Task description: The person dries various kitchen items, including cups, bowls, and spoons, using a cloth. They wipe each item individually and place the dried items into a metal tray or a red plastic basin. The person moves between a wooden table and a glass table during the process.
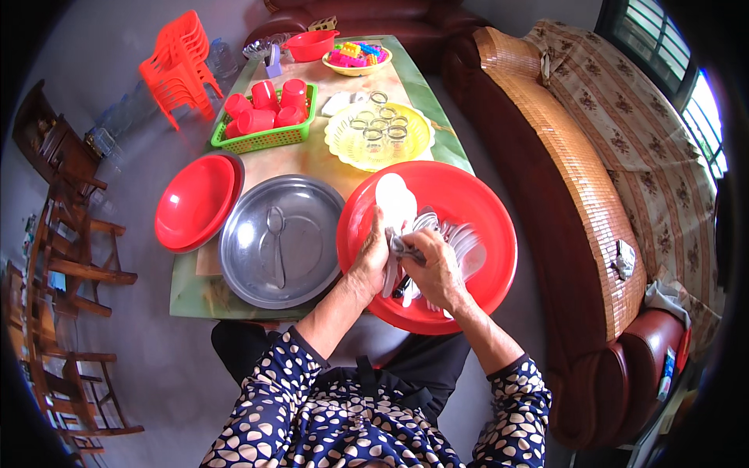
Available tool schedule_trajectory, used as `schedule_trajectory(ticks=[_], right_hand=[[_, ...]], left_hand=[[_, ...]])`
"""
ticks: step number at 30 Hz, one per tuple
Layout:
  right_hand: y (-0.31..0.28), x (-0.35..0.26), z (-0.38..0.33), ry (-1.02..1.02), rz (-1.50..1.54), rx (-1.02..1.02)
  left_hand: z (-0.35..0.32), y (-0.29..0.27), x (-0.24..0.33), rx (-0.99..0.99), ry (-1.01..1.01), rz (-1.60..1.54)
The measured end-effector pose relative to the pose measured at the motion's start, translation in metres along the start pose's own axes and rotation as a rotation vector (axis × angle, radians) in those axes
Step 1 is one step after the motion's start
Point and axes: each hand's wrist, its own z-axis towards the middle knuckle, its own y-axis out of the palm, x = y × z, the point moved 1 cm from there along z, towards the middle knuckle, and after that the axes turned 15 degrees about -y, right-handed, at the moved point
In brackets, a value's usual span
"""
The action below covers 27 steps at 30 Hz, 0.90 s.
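A person in a dark blouse with pale spots sits at a long table (187, 300), both forearms reaching forward over a large red basin (491, 226) at the near right corner. The left hand (373, 261) is closed around a white cloth (395, 204), which bunches up above the fingers. The right hand (438, 273) is clamped on the handle end of a metal spoon (407, 251). The two hands sit close together, almost touching, and the cloth wraps the part of the spoon between them.

The spoon's long axis runs roughly left to right and slightly upward, from the right hand toward the left, so the cloth hand meets it at the bowl end. Its far tip is hidden in the cloth. More spoons (460, 238) lie loose in the basin just beyond the right hand, blurred, fanning away to the right; the right hand is the nearer one to them.

To the left of the basin sits a round metal tray (312, 273) with a single spoon (276, 242) lying in it, handle pointing toward the person. Farther left are stacked red bowls (195, 204). Behind are a green basket of red cups (265, 139) and a yellow plate of small glasses (343, 152).
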Motion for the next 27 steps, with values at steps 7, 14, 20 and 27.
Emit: schedule_trajectory(ticks=[7,14,20,27], right_hand=[[-0.001,-0.003,-0.028,-0.22,-0.125,-0.216],[-0.038,-0.006,-0.033,-0.179,-0.281,-0.268],[-0.041,0.019,0.011,0.227,0.332,0.217],[-0.041,0.049,0.009,0.336,0.702,0.45]], left_hand=[[0.011,-0.014,0.004,-0.015,0.007,0.035],[-0.004,0.004,0.005,-0.256,0.115,0.066],[-0.013,0.009,-0.006,-0.2,0.07,0.344],[-0.019,0.013,-0.008,-0.127,0.094,0.572]])
